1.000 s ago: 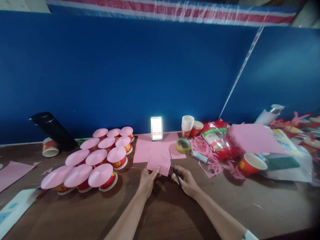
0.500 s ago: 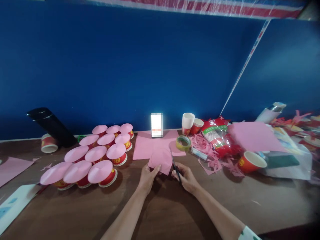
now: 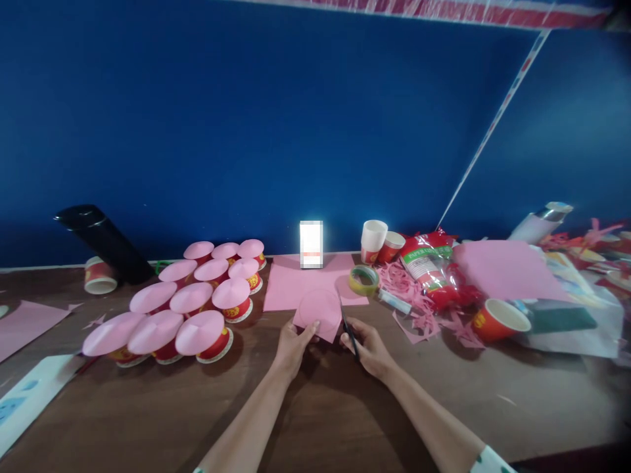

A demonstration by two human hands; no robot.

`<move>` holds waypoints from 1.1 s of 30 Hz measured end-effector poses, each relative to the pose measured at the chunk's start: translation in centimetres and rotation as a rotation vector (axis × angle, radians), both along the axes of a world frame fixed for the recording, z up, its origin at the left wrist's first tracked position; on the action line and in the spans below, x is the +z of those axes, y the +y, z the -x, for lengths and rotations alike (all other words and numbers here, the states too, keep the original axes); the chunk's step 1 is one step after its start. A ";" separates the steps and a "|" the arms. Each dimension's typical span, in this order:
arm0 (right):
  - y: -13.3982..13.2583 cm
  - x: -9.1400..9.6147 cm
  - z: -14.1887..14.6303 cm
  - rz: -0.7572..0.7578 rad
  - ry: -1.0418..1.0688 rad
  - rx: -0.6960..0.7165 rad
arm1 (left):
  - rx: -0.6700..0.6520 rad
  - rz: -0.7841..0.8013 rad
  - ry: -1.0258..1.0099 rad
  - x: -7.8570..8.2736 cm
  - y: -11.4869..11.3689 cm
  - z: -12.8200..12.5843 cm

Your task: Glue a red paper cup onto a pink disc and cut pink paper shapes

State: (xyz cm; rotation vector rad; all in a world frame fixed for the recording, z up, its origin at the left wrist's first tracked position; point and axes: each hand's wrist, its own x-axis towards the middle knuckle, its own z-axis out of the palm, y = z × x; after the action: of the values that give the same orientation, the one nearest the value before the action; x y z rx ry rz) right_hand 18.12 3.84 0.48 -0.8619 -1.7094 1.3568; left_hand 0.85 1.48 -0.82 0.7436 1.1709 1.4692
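My left hand (image 3: 294,345) pinches the lower left edge of a small pink paper piece (image 3: 319,313), which has a round outline drawn on it. In my right hand (image 3: 365,347) is a pair of dark-handled scissors (image 3: 350,335), the blades pointing up along the paper's right edge. Whether the blades are parted is too small to tell. Behind the held piece a larger pink paper sheet (image 3: 283,289) lies flat on the table, and a phone-like bright screen (image 3: 311,244), blurred out, stands at its back edge.
At left stand several upturned red cups with pink paper cones (image 3: 200,333). A black bottle (image 3: 106,243) leans behind them. Right of my hands are a tape roll (image 3: 363,281), pink paper shreds (image 3: 401,282), a red plastic packet (image 3: 430,266) and a tipped red cup (image 3: 500,320).
The whole view has shifted slightly, with things appearing a little further right and higher. Both hands keep the same grip on the paper and scissors.
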 end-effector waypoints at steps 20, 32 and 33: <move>0.0 -0.2 -0.1 -0.009 0.014 0.014 | -0.042 -0.016 0.009 -0.1 0.0 0.1; 0.1 -0.4 -0.1 -0.005 -0.002 0.012 | -0.023 -0.012 -0.002 -0.4 0.1 0.1; 0.1 -0.3 -0.1 -0.006 -0.002 0.013 | -0.025 -0.011 0.000 -0.3 0.1 0.1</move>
State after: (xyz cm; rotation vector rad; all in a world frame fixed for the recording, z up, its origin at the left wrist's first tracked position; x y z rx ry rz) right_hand 18.20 3.91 0.20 -0.8500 -1.7228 1.3589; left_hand 0.71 1.59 -1.14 0.7633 1.1500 1.4559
